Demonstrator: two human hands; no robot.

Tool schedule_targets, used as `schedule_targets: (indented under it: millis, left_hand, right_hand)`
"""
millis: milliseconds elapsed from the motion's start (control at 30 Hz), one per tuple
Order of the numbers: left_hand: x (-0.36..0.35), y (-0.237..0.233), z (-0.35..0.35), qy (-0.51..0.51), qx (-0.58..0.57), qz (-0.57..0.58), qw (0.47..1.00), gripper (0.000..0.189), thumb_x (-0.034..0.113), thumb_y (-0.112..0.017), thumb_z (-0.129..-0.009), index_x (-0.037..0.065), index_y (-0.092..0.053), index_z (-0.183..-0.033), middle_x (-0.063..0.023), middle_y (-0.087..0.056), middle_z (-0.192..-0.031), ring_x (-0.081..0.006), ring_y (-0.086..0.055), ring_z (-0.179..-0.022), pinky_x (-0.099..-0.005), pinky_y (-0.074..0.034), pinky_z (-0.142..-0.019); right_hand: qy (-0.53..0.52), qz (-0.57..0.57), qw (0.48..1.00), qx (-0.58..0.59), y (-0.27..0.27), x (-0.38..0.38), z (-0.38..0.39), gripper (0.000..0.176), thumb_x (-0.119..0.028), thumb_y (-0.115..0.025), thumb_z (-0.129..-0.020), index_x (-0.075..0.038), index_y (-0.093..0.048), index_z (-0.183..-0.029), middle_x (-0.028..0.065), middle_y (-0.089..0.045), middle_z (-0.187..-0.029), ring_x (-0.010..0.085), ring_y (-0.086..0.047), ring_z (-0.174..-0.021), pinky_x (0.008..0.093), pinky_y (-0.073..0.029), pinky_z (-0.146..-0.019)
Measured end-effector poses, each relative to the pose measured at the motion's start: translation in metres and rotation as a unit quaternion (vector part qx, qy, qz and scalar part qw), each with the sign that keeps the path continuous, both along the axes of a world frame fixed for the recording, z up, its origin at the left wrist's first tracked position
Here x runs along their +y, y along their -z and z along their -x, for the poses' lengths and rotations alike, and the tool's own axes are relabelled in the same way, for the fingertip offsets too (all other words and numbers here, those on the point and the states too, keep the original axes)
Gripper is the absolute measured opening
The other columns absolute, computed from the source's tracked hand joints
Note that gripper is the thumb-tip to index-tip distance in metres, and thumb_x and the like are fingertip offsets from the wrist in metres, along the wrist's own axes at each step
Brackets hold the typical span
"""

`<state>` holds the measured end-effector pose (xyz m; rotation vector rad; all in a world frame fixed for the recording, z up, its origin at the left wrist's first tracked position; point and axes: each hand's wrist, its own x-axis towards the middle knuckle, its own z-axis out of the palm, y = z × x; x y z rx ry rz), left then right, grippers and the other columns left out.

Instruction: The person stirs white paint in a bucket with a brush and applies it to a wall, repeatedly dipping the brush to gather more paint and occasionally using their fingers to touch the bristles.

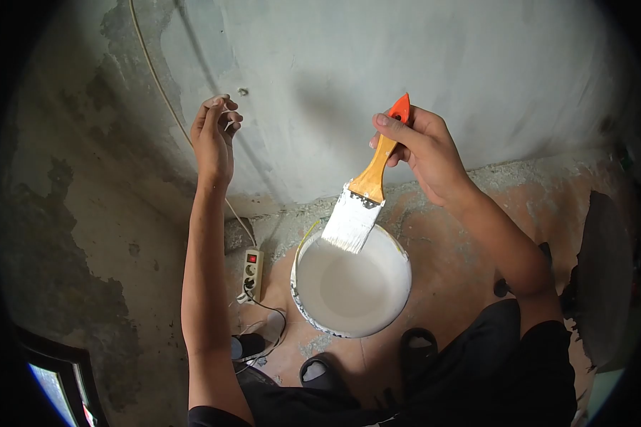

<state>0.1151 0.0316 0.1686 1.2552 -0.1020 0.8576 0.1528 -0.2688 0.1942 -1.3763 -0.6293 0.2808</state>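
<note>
Between the thumb and fingers of my right hand [424,146] is the wooden handle of a paintbrush [372,176] with an orange tip. Its wide bristles, coated in white, point down over the near rim area of a white bucket [404,285]. Pale liquid lies inside the bucket, below the brush. My left hand [215,132] is raised in front of the wall at the left, fingers curled but apart, with nothing visible in it.
A power strip [251,274] with a lit red switch lies left of the bucket, its cables running up the wall [449,64] and across the floor [449,285]. Sandalled feet stand below the bucket. A dark sheet [605,277] is at the right.
</note>
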Motion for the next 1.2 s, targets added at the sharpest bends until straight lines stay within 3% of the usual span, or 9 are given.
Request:
schedule_targets:
  millis: [133,233,300,433,500,700,900,1100,1200]
  left_hand:
    - [-0.002,0.002,0.000,-0.002,0.016,-0.009,1.000,0.016,0.018,-0.051,-0.092,0.004,-0.058,-0.097,-0.0036,-0.057,-0.086,-0.0095,-0.052,-0.072,-0.0255,-0.042,-0.070]
    - [-0.023,-0.010,0.009,0.009,0.082,-0.080,0.993,0.018,0.019,-0.053,-0.092,0.004,-0.060,-0.096,-0.0033,-0.059,-0.088,-0.0103,-0.054,-0.075,-0.0268,-0.042,-0.072]
    - [-0.043,-0.022,0.019,0.049,0.139,-0.310,0.939,0.017,0.019,-0.056,-0.091,0.003,-0.062,-0.095,-0.0035,-0.061,-0.088,-0.0126,-0.055,-0.079,-0.0280,-0.043,-0.075]
    - [-0.096,-0.043,0.048,0.133,0.189,-0.463,0.856,0.013,0.010,-0.064,-0.083,0.001,-0.064,-0.092,-0.0040,-0.062,-0.087,-0.0138,-0.056,-0.084,-0.0291,-0.044,-0.080]
    - [-0.114,-0.049,0.057,0.185,0.178,-0.481,0.838,0.016,0.008,-0.068,-0.077,0.000,-0.065,-0.090,-0.0071,-0.063,-0.089,-0.0156,-0.058,-0.086,-0.0297,-0.045,-0.079]
    - [-0.141,-0.042,0.070,0.166,0.124,-0.526,0.825,0.027,0.002,-0.073,-0.066,0.002,-0.068,-0.093,-0.0090,-0.063,-0.089,-0.0218,-0.061,-0.085,-0.0333,-0.049,-0.078]
    - [-0.149,-0.026,0.066,0.156,0.076,-0.548,0.818,0.033,-0.001,-0.073,-0.067,0.008,-0.071,-0.098,-0.0068,-0.064,-0.090,-0.0202,-0.059,-0.084,-0.0325,-0.049,-0.074]
    - [-0.158,-0.021,0.057,0.126,0.056,-0.562,0.816,0.024,0.004,-0.074,-0.066,0.008,-0.069,-0.089,-0.0041,-0.065,-0.086,-0.0222,-0.059,-0.080,-0.0335,-0.047,-0.073]
    - [-0.160,-0.022,0.054,0.114,0.045,-0.606,0.786,0.018,0.007,-0.073,-0.068,0.008,-0.068,-0.085,-0.0033,-0.066,-0.086,-0.0216,-0.059,-0.079,-0.0333,-0.046,-0.072]
  right_hand:
    - [0.016,0.024,1.000,0.005,0.003,0.003,0.001,0.028,-0.027,-0.068,-0.083,-0.002,-0.056,-0.079,0.0040,-0.057,-0.070,0.0078,-0.055,-0.061,0.0202,-0.046,-0.051]
    - [0.018,0.024,0.999,-0.011,0.008,0.004,-0.001,0.029,-0.026,-0.070,-0.081,-0.004,-0.053,-0.074,0.0016,-0.052,-0.065,0.0070,-0.052,-0.055,0.0197,-0.044,-0.047]
    - [0.024,0.024,0.999,-0.012,0.008,0.004,0.000,0.030,-0.026,-0.070,-0.081,-0.005,-0.051,-0.072,0.0006,-0.050,-0.063,0.0067,-0.050,-0.052,0.0197,-0.043,-0.044]
    - [0.032,0.027,0.999,-0.021,0.006,0.003,-0.002,0.032,-0.027,-0.071,-0.080,-0.006,-0.049,-0.070,-0.0012,-0.047,-0.059,0.0053,-0.045,-0.045,0.0195,-0.038,-0.037]
    - [0.040,0.028,0.998,-0.031,0.004,0.003,-0.002,0.033,-0.027,-0.071,-0.080,-0.007,-0.048,-0.069,-0.0015,-0.046,-0.058,0.0047,-0.044,-0.045,0.0196,-0.037,-0.036]
    - [0.073,0.026,0.994,-0.074,0.007,-0.003,-0.004,0.037,-0.027,-0.070,-0.081,-0.008,-0.044,-0.063,-0.0029,-0.042,-0.053,0.0037,-0.038,-0.044,0.0203,-0.032,-0.035]
    - [0.087,0.015,0.993,-0.073,0.012,-0.009,-0.011,0.038,-0.024,-0.070,-0.081,-0.006,-0.043,-0.061,-0.0032,-0.041,-0.051,0.0039,-0.037,-0.044,0.0223,-0.031,-0.037]
    - [0.111,0.030,0.986,-0.120,0.021,-0.010,-0.015,0.039,-0.024,-0.070,-0.080,-0.005,-0.044,-0.059,-0.0027,-0.040,-0.049,0.0053,-0.036,-0.047,0.0249,-0.031,-0.043]
    - [0.126,0.050,0.982,-0.131,0.024,-0.010,-0.015,0.039,-0.024,-0.070,-0.079,-0.004,-0.044,-0.058,-0.0015,-0.041,-0.049,0.0065,-0.036,-0.048,0.0269,-0.032,-0.044]
